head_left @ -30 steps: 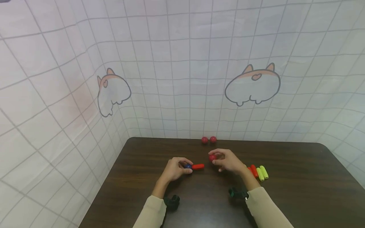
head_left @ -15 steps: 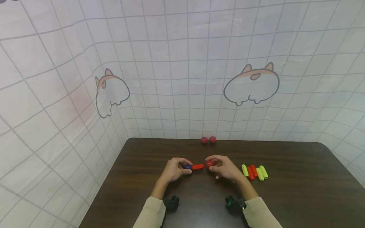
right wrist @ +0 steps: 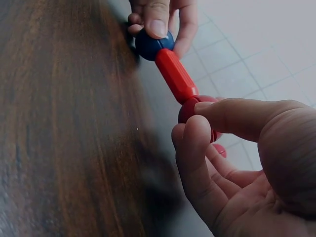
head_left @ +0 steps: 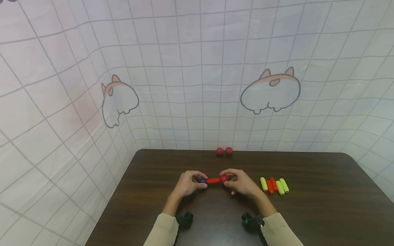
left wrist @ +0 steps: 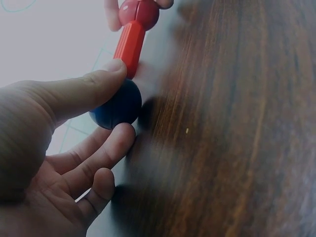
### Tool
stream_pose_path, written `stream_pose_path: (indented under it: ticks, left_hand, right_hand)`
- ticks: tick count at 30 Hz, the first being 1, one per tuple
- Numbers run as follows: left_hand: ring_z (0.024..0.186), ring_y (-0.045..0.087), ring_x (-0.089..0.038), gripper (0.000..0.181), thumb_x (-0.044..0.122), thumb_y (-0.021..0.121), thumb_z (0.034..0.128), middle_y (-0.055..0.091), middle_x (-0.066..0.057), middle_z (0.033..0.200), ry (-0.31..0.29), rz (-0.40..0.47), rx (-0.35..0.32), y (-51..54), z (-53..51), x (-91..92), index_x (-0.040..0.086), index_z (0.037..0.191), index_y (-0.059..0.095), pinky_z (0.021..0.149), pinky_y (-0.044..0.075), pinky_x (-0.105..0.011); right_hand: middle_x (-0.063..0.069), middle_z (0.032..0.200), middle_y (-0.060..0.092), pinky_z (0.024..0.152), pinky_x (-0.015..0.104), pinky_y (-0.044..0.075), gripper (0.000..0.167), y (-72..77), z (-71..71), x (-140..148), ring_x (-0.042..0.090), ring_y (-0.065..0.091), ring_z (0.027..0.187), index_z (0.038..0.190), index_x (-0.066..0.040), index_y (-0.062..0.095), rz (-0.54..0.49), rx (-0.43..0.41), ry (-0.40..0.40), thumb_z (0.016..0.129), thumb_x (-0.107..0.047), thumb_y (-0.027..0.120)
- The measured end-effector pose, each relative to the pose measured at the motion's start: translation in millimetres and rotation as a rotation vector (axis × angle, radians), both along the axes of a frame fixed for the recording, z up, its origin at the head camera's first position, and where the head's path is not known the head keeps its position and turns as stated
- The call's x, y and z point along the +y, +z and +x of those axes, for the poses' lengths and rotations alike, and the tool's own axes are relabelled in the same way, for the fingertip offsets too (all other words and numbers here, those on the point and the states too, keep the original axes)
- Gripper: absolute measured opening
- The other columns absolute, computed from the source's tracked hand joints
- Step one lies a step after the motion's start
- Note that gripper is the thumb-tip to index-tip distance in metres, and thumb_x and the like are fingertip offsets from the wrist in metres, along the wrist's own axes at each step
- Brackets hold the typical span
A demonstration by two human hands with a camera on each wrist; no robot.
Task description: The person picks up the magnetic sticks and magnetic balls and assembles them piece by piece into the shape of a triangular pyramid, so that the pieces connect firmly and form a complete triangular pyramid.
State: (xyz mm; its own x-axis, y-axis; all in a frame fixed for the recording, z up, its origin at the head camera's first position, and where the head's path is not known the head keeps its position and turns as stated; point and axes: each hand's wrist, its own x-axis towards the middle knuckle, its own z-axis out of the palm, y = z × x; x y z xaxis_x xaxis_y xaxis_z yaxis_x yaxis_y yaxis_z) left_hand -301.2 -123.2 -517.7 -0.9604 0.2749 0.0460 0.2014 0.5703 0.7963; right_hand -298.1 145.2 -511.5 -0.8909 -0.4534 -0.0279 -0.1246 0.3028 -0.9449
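Observation:
Between my two hands lies a red rod (head_left: 213, 180) with a ball at each end. My left hand (head_left: 188, 184) pinches the blue ball (left wrist: 118, 106) between thumb and fingers; the rod's near end meets that ball. My right hand (head_left: 241, 183) grips a dark red ball (right wrist: 190, 109), which touches the rod's other end. In the left wrist view the blue ball, red rod (left wrist: 131, 47) and red ball (left wrist: 139, 14) stand in one line, just above or on the table. Whether the rod sits inside the red ball is hidden.
Two more red balls (head_left: 220, 151) rest at the table's back edge by the gridded curtain (head_left: 184, 102). Several short yellow and red rods (head_left: 270, 187) lie to the right of my right hand on the dark wooden table (head_left: 320, 191).
My right hand has moved left and slightly nearer with the red ball, bringing it from behind the rod to touch the rod's free end. My left hand has stayed on the blue ball.

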Motion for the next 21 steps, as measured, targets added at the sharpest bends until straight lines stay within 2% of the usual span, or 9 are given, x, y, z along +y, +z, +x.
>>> stream_pose_path:
  ticks: [16,21]
  left_hand:
    - [0.073,0.062,-0.013,0.023,0.024,0.089,0.0803,0.073,-0.002,0.097,-0.01,-0.004,0.015,-1.1,0.2,1.1,0.021,0.101,0.079,0.064,0.05,-0.031]
    - [0.074,0.062,-0.013,0.022,0.026,0.089,0.0805,0.072,-0.001,0.095,-0.023,-0.002,0.015,-0.9,0.3,1.3,0.022,0.1,0.079,0.065,0.05,-0.031]
  right_hand:
    - [0.021,0.117,0.064,0.054,0.03,0.054,0.038,-5.4,-2.1,-2.1,0.019,0.058,0.064,0.132,-0.006,0.064,0.057,0.029,-0.053,0.095,-0.004,0.069]
    - [0.021,0.117,0.065,0.053,0.03,0.054,0.037,-7.8,-2.6,-3.6,0.018,0.058,0.06,0.13,-0.006,0.065,0.067,0.048,-0.091,0.094,-0.002,0.069]
